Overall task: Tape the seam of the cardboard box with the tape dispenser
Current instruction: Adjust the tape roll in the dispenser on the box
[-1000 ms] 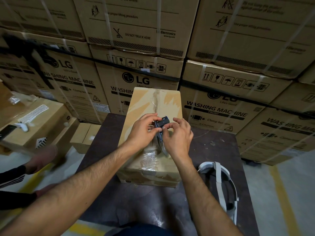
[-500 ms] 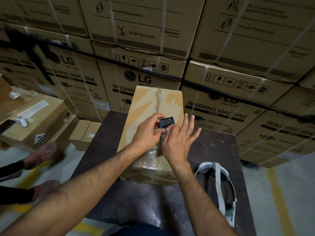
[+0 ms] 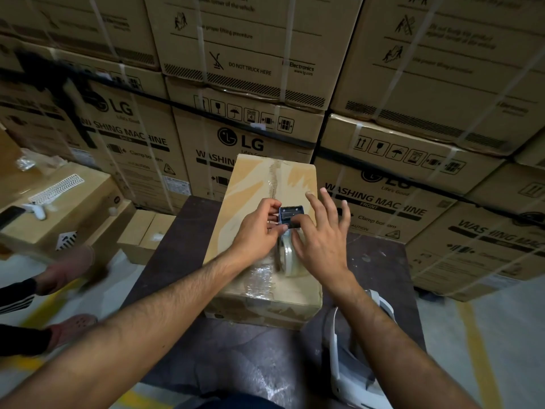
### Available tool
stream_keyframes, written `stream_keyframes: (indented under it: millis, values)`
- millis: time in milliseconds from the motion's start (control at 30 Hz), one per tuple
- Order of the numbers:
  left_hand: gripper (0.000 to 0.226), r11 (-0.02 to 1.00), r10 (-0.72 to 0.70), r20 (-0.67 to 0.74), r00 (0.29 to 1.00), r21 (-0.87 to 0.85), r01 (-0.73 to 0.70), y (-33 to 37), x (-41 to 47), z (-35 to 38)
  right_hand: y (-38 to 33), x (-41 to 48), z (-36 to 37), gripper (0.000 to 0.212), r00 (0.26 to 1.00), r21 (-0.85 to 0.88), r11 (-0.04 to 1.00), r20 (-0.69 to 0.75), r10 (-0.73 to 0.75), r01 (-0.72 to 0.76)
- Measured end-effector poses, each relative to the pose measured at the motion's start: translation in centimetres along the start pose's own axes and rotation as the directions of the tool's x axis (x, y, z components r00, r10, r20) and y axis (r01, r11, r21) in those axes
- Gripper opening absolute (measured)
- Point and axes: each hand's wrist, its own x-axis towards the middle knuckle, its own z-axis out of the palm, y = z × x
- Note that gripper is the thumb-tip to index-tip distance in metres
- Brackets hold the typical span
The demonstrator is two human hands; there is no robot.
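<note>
- Warehouse wall of stacked LG washing machine cartons (image 3: 253, 137), strapped with white bands, fills the background.
- Dark scuffed table (image 3: 182, 249) in front of the stack; grey floor with yellow line on either side.
- Cardboard box (image 3: 253, 184) lies lengthwise on the table, seam running away from the camera; crinkled clear tape covers the near part of the seam, rough torn strip shows on the far part.
- White headset (image 3: 348, 364) on the table, right of the box, near edge.
- Left hand (image 3: 256, 231) fingers curled, pinching the left side of the tape dispenser (image 3: 290, 215).
- Right hand (image 3: 321, 240) fingers spread apart, index and thumb touching the dispenser, others lifted.
- Dispenser sits on the box top over the seam, about mid-length, clear roll (image 3: 290, 255) toward the camera.
- Another person's feet at left, blurred.
</note>
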Motion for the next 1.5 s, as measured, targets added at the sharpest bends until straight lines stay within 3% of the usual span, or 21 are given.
stream_keyframes:
  millis: [233, 433, 600, 867, 1300, 1500]
  values:
    - [0.049, 1.000, 0.008, 0.010, 1.000, -0.004, -0.008, 0.0, 0.4, 0.0, 2.0, 2.1, -0.3, 0.013, 0.985, 0.068, 0.983, 0.000, -0.173, 0.173]
    - [0.051, 0.999, 0.020, 0.018, 1.000, -0.027, -0.019, -0.2, 0.6, -0.2, 2.8, 4.0, -0.8, 0.019, 0.951, 0.113, 0.957, 0.129, -0.281, 0.268]
    - [0.051, 0.999, 0.015, 0.016, 1.000, -0.052, -0.014, -0.2, 1.0, -0.2, 2.8, 5.8, -1.3, 0.019, 0.884, 0.050, 0.913, 0.234, -0.405, 0.405]
    - [0.047, 0.997, -0.020, -0.010, 1.000, -0.077, 0.019, -0.5, 1.4, -0.1, 2.9, 7.4, -0.8, 0.029, 0.735, -0.090, 0.751, 0.310, -0.603, 0.655]
    - [0.035, 0.992, -0.015, -0.094, 0.995, -0.127, 0.003, -0.7, 1.7, 0.6, 3.5, 7.3, 0.4, 0.032, 0.719, -0.209, 0.692, 0.300, -0.627, 0.691]
    - [0.033, 0.985, -0.031, -0.062, 0.998, -0.173, 0.020, -0.9, 2.0, 0.7, 3.5, 7.0, 0.7, 0.031, 0.741, -0.226, 0.708, 0.274, -0.613, 0.669]
